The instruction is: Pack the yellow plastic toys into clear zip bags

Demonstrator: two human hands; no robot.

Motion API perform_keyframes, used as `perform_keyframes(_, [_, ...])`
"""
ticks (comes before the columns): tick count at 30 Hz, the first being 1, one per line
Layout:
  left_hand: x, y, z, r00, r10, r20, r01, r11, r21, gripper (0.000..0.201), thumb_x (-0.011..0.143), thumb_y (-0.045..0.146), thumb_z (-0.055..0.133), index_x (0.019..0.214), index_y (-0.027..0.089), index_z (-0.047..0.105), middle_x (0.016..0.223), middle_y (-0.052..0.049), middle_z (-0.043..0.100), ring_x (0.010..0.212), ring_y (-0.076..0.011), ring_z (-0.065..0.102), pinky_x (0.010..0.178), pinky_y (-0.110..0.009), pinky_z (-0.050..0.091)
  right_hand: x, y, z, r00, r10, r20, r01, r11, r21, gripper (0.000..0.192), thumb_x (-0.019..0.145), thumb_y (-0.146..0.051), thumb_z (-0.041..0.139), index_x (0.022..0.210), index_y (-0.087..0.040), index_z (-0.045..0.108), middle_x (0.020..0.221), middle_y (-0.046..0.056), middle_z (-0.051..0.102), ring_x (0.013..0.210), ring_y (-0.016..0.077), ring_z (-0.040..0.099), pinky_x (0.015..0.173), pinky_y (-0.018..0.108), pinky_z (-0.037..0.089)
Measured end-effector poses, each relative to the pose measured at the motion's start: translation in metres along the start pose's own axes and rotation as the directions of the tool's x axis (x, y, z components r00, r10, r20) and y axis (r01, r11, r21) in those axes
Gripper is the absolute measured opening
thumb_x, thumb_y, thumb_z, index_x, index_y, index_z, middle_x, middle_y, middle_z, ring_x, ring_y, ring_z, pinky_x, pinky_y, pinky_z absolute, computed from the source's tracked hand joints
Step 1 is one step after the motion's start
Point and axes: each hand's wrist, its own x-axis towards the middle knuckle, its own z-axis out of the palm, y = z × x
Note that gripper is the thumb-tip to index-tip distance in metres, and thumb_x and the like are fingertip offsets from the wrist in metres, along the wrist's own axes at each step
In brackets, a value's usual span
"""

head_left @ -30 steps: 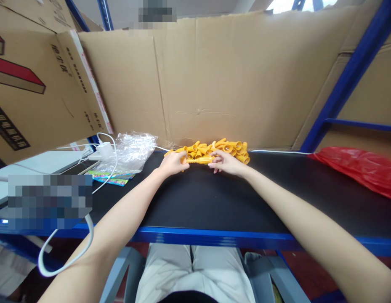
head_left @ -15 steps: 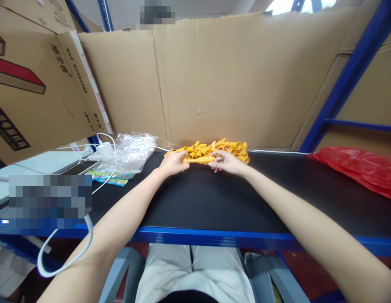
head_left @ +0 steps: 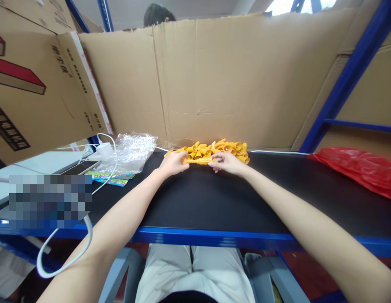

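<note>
A yellow plastic piece with a ridged barrel and a thinner stem (head_left: 203,161) lies level between my two hands, just above the black tabletop. My left hand (head_left: 173,163) has its thumb and fingers closed round the piece's left end, which shows a rounded orange-yellow tip. At the right end, my right hand (head_left: 227,163) pinches the piece between thumb and fingertips. Right behind both hands rests a heap of yellow flared plastic tubes (head_left: 235,145), several with open, cone-like mouths. My fingers hide both ends of the held piece in part.
A cardboard panel (head_left: 239,80) stands behind the black table (head_left: 214,202). To the left are a clear plastic bag (head_left: 132,147), a white charger (head_left: 105,151) with cables and a phone (head_left: 83,168). A red plastic bag (head_left: 356,168) lies to the right.
</note>
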Motion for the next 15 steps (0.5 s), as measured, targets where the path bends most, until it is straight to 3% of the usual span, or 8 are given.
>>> perform_keyframes(15, [0.0,-0.0013,0.0017,1.0,0.014,-0.021,-0.014,1.0,0.003,0.027,0.071,0.037,0.053,0.094,0.025,0.058,0.078,0.0,0.062,0.072,-0.0171,0.059,0.062,-0.024,0.039,-0.0035,-0.004,-0.0008,0.999,-0.03,0.02,0.03,1.0,-0.007,0.033,0.072,-0.047,0.062,0.08,-0.015,0.057,0.063,0.004,0.062,0.055,0.0139,0.059,0.066,0.033,0.05])
